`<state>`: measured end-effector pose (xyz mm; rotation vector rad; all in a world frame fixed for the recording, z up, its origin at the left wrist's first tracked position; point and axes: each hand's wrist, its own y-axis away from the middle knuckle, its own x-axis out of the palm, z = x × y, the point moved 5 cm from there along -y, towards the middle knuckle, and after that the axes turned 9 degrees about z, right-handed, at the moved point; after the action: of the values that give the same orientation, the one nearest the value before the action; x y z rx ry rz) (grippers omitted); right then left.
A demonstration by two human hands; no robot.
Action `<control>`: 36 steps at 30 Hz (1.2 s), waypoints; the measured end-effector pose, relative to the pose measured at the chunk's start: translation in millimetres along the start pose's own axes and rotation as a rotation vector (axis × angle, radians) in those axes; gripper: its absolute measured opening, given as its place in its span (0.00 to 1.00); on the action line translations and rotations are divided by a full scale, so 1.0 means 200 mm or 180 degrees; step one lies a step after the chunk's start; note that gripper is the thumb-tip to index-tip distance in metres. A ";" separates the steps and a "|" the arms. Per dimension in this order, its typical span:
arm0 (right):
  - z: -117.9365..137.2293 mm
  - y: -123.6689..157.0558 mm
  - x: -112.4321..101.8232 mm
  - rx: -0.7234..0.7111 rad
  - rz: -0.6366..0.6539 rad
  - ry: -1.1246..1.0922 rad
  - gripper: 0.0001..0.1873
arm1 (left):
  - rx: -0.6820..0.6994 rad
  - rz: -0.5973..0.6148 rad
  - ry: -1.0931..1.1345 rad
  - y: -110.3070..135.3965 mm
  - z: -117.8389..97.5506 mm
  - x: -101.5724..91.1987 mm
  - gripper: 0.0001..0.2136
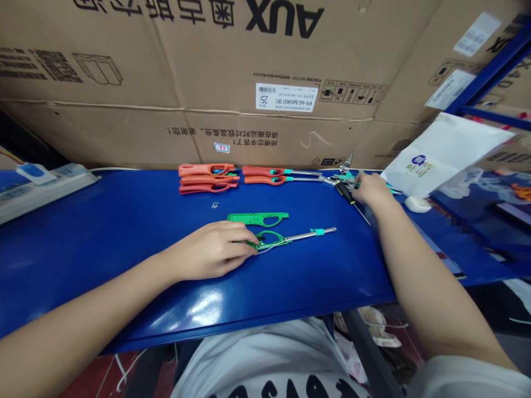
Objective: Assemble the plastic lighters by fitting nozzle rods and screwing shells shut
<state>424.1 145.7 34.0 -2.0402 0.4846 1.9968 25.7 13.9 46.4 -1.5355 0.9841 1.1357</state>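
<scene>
My left hand [215, 249] lies on the blue table with its fingers closed on the handle end of an open green lighter [271, 241]. A metal rod with a teal piece extends to the right from that lighter, and a thin pale wire runs along it. Just behind lies a loose green handle half [259, 219]. At the back right my right hand [370, 189] is in a pile of small metal and teal parts [346, 176], fingers bent together; what they pinch is hidden. A black and yellow screwdriver [345, 193] lies beside it.
Orange handle shells [207, 179] and two orange long-nosed lighters [263, 176] lie along the back, against a large cardboard box [215, 83]. A power strip [62, 185] stands at left. On the right are a white bag [440, 152] and a small white case [417, 204].
</scene>
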 end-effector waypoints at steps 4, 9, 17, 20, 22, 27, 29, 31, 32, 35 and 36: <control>0.01 -0.01 0.01 -0.0052 0.0029 -0.0109 0.22 | -0.0007 0.0015 0.0011 0.00 0.00 0.00 0.11; 0.01 -0.01 -0.02 -0.0035 -0.0101 -0.0289 0.27 | 0.0001 0.0001 -0.0010 0.00 0.00 0.00 0.11; -0.01 -0.02 -0.01 0.0130 0.0039 -0.0392 0.25 | -0.0017 0.0031 0.0027 0.00 0.00 0.00 0.11; 0.00 -0.01 -0.04 0.0018 0.0070 -0.0378 0.26 | -0.0007 0.0035 0.0010 0.00 0.00 0.01 0.11; -0.02 0.01 -0.09 0.0000 0.0076 -0.0355 0.26 | -0.0019 0.0025 0.0015 0.00 0.01 0.01 0.11; -0.07 0.06 -0.12 -0.0226 0.0625 -0.0262 0.19 | -0.0042 0.0019 0.0045 0.00 0.01 0.01 0.10; -0.07 0.08 -0.10 -0.0315 0.0916 -0.0229 0.18 | -0.0041 0.0026 0.0053 0.00 0.01 0.01 0.10; -0.06 0.09 -0.08 -0.0358 0.1093 -0.0213 0.19 | -0.0046 0.0050 0.0046 0.01 0.01 0.02 0.11; -0.05 0.10 -0.07 -0.0374 0.1127 -0.0209 0.20 | -0.0052 0.0068 0.0034 0.01 0.02 0.02 0.11; -0.03 0.10 -0.08 -0.0429 0.1008 -0.0205 0.19 | -0.0045 0.0105 -0.0004 0.01 0.02 0.02 0.11; -0.02 0.10 -0.09 -0.0449 0.0941 -0.0217 0.18 | -0.0039 0.0110 -0.0013 0.01 0.02 0.02 0.11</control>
<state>419.9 127.3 52.8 -2.0742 0.6840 2.3221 24.2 16.7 40.9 -1.5306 1.0063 1.1705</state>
